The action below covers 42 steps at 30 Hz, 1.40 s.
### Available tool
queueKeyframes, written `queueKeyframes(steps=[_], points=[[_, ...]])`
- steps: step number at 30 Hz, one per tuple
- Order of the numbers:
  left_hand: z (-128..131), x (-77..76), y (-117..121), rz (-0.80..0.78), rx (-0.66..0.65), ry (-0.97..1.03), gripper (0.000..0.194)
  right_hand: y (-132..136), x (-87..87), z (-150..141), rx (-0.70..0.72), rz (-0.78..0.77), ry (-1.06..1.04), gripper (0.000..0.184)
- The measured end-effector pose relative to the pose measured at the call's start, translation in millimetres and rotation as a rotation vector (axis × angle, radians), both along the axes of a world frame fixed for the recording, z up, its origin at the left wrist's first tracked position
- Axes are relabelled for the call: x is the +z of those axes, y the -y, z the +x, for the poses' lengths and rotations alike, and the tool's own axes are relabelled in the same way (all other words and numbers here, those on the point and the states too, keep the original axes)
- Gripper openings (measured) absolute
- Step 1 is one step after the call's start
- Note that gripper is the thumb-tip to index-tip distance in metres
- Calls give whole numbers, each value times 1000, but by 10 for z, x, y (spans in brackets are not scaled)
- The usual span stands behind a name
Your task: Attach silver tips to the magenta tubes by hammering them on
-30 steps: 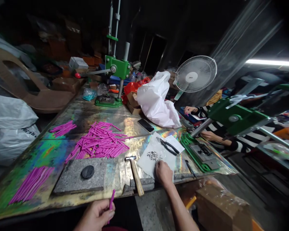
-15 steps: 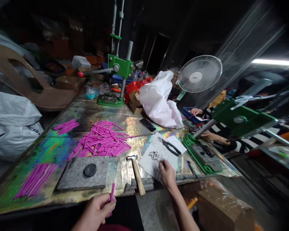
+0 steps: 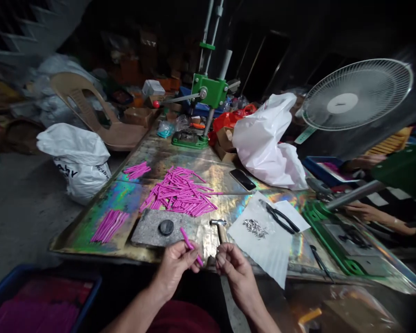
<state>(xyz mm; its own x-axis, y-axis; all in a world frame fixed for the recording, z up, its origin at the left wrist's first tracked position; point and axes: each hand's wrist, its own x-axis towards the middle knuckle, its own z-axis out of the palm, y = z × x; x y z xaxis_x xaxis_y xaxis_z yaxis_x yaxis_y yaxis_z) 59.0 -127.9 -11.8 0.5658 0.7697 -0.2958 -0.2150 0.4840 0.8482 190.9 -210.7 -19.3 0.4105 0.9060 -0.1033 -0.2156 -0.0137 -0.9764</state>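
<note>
Pinched between the fingers of my left hand (image 3: 178,266) is a thin magenta stick (image 3: 190,245), tilted, in front of the grey stone slab (image 3: 145,231). A round black disc (image 3: 166,227) lies on that slab. My right hand (image 3: 234,268) is closed in a pinch a little to the right; whatever its fingertips hold is too small to make out. Behind these fingers lies a hammer (image 3: 222,231), its handle partly hidden. Small silver metal pieces (image 3: 254,228) are heaped on a white sheet (image 3: 272,254), with black-handled pliers (image 3: 280,217) beside them.
A large pile of magenta sticks (image 3: 180,189) and two smaller bundles cover the table's left half. Farther back stand a green press (image 3: 210,92), a phone (image 3: 242,179), a white bag (image 3: 266,143) and a fan (image 3: 357,97). Another person's hand (image 3: 367,212) is behind the right press.
My right hand has left the metal pieces and come left, close to my left hand. The left hand has risen with the magenta stick. The view has swung left.
</note>
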Motion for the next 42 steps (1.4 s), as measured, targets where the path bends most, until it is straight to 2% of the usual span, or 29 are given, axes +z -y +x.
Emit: queueKeyframes(steps=[4,9,18,42], points=[[-15,45,19,-136,80,99,30,-23,24,-195,48,36,-79,18],[-35,48,24,-187,100,162,27,-54,66,-297,76,19,-83,22],[-56,22,51,-192,81,178,26,-83,143,-348,89,-3,-76,24],[-48,9,72,-156,82,158,28,-71,39,-351,89,-14,-184,25]])
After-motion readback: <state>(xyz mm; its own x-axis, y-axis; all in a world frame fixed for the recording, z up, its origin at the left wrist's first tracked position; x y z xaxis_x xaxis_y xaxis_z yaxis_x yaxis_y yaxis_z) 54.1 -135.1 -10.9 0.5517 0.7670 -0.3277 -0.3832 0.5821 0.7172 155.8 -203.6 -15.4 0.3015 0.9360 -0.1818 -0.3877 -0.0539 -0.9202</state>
